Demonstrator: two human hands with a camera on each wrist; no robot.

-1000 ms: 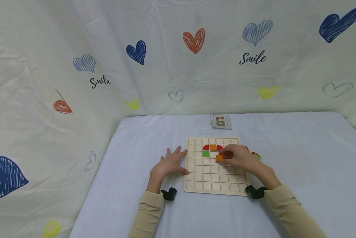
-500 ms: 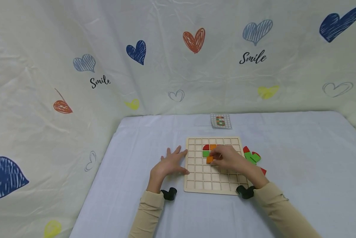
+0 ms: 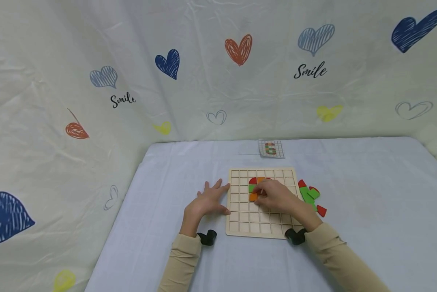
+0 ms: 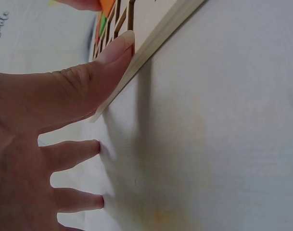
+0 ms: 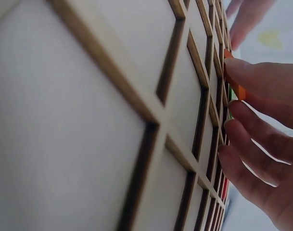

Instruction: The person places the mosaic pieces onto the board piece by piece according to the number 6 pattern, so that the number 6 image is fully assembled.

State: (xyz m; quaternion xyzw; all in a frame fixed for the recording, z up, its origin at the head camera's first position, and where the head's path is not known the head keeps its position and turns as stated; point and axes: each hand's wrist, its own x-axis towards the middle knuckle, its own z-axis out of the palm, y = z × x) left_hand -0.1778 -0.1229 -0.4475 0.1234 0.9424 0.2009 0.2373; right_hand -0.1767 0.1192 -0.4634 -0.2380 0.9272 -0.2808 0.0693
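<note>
A wooden grid board lies on the table. My right hand pinches an orange square tile between thumb and finger, at a cell just below a green square tile. In the right wrist view the orange tile stands tilted against the grid. Above the green tile sit a red quarter-round tile and another orange tile; more red shows partly behind my hand. My left hand has its fingers spread at the board's left edge, the thumb resting on the rim.
Loose green tiles and red tiles lie just right of the board. Behind it, a card bears a small coloured grid pattern. White cloth covers the table, and a heart-printed curtain hangs behind.
My right hand has moved left across the board with the orange tile, to the cell under the green one. The loose tiles on the right have come into view. The left hand stays put.
</note>
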